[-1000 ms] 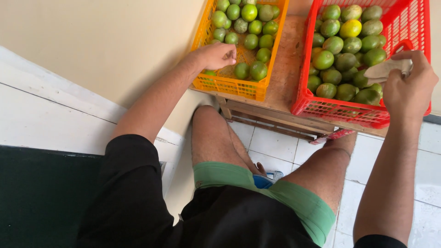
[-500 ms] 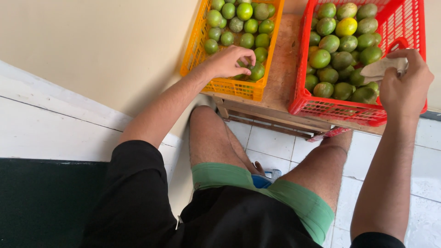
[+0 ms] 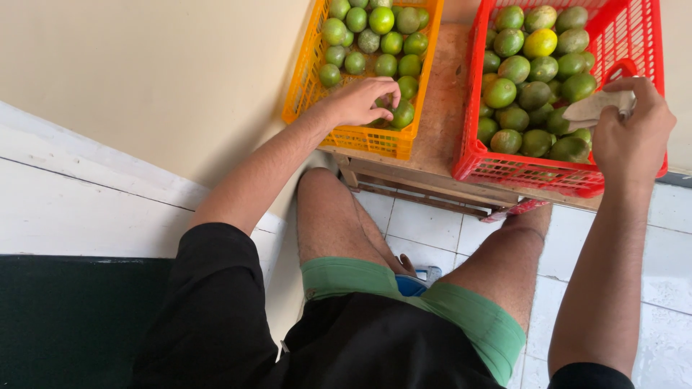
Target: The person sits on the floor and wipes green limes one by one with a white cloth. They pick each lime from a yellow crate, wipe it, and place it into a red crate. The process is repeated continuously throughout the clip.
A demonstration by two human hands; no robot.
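My left hand reaches into the near end of an orange basket of small green citrus fruits. Its fingers curl around one green fruit, which is mostly hidden under them; another fruit lies just beside the fingertips. My right hand is at the near right corner of a red basket full of larger green fruits and one yellow fruit. That hand holds a pale cloth against the rim.
Both baskets stand on a wooden bench against a cream wall. My bare knees are below the bench over a white tiled floor. A dark green surface lies at the lower left.
My left hand has moved from the orange basket's near left rim to the right, deeper among the fruits, and its fingers have curled. My right hand has stayed put with the cloth.
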